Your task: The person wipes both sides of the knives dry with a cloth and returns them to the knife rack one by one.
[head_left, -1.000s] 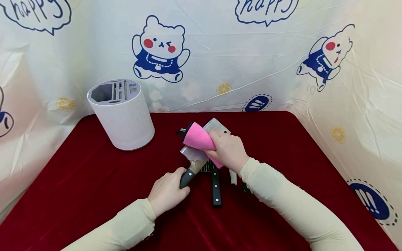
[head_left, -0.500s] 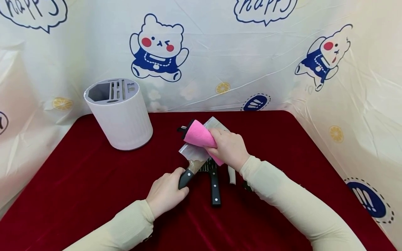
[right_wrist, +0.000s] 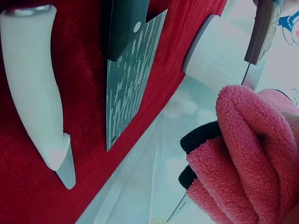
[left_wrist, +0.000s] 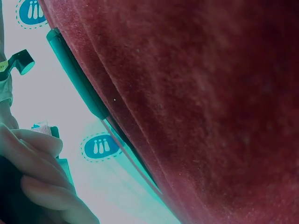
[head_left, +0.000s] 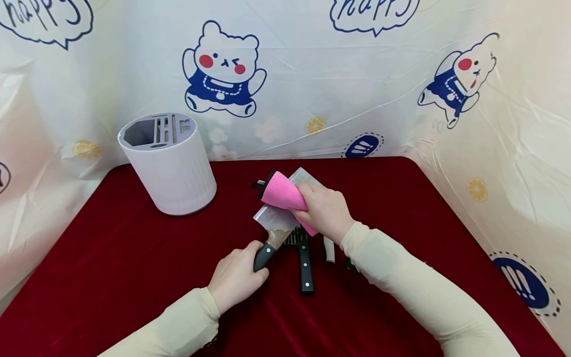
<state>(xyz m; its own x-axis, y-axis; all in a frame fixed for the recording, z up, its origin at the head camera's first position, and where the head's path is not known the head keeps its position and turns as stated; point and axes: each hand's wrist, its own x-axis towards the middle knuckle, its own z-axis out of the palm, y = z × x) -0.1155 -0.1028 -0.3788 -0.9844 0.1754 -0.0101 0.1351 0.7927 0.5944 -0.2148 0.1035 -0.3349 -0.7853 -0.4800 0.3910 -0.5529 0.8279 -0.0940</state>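
In the head view my left hand (head_left: 238,277) grips the black handle of a cleaver (head_left: 273,220), whose wide blade points up and to the right. A folded pink towel (head_left: 282,192) with black edging lies over the blade, held by my right hand (head_left: 327,210). The middle of the blade is hidden under towel and hand. Beneath the cleaver is a black-handled knife (head_left: 305,267) with a streaked dark blade, plainer in the right wrist view. Beside it lies a white-handled knife (right_wrist: 35,88). Curled fingers (left_wrist: 42,168) of my left hand show in the left wrist view.
A white cylindrical knife block (head_left: 171,173) with a slotted grey top stands at the back left of the red cloth (head_left: 134,277). Behind the table hangs a printed curtain (head_left: 294,74). A small dark object (head_left: 351,266) peeks out by my right sleeve.
My right hand and the towel have shifted slightly along the blade, away from the handle. My left hand keeps its grip. The head view has drifted a little.
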